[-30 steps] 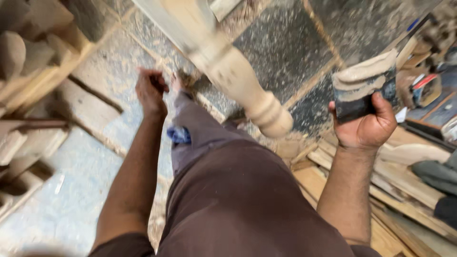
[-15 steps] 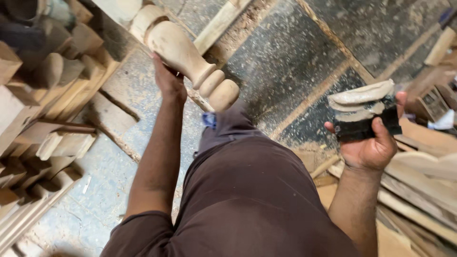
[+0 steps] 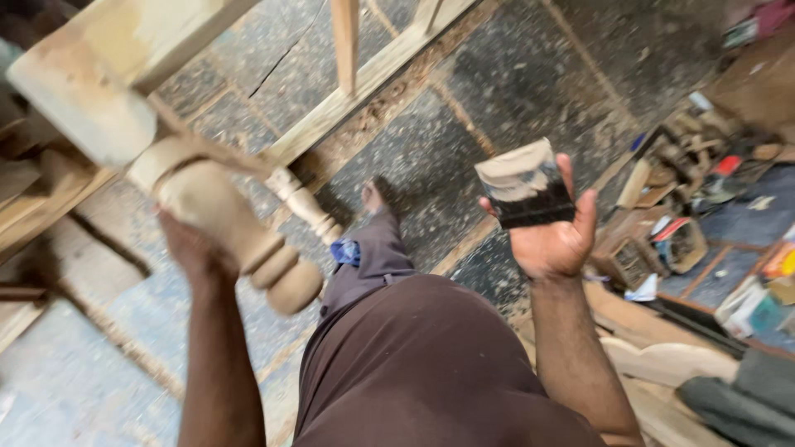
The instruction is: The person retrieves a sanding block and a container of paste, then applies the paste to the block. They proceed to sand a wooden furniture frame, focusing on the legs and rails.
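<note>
We see a few small packages, all blurred, right of the cluttered wooden tray [image 3: 654, 248]: a teal and white carton [image 3: 758, 310] and a yellow and red box [image 3: 785, 261] just beyond it. A pink packet [image 3: 758, 21] lies well above.

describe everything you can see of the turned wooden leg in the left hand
The pale turned wooden furniture leg looks unfinished and dusty: a thick rounded body, ring grooves, then a ball foot pointing down and to the right. Its upper end joins a square pale wooden frame block. It is tilted, raised above the dark speckled tiled floor. The left hand grips its body from behind; the picture is blurred here.
</note>
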The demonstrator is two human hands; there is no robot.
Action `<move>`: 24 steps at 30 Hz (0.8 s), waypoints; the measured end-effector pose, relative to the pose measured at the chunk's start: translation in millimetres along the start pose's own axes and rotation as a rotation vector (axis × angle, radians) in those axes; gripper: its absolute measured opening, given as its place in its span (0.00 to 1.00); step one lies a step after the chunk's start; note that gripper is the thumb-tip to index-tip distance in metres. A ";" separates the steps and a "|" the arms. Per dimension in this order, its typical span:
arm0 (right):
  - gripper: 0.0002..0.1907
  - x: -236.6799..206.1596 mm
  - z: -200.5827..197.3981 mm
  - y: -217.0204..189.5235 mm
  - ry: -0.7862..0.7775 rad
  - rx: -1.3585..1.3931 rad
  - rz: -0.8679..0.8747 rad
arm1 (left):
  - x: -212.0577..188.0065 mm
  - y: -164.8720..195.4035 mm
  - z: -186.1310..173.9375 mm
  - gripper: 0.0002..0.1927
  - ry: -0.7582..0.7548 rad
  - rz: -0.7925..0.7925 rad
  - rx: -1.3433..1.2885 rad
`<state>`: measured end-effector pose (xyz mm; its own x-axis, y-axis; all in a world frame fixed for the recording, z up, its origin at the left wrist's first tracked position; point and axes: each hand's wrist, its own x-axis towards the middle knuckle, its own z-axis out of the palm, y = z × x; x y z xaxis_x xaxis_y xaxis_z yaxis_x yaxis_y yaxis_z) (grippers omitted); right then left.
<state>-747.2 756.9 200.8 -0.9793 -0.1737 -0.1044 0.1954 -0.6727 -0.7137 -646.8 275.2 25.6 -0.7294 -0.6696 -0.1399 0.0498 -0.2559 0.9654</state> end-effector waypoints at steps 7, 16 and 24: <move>0.31 195.7 23.2 -36.5 -0.251 -0.254 -0.026 | -9.9 75.3 64.0 0.37 0.445 -0.183 0.092; 0.23 433.1 55.6 22.2 -0.708 -1.463 -0.531 | -21.7 62.3 76.4 0.42 0.628 -0.014 0.574; 0.25 479.4 98.9 86.6 -1.031 -1.941 -0.727 | -34.7 55.4 83.2 0.51 0.753 0.016 0.485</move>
<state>-1194.5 544.2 157.5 -0.3730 -0.9064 0.1981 -0.9274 0.3580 -0.1081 -675.5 342.2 102.2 -0.0813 -0.9944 -0.0682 -0.3621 -0.0343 0.9315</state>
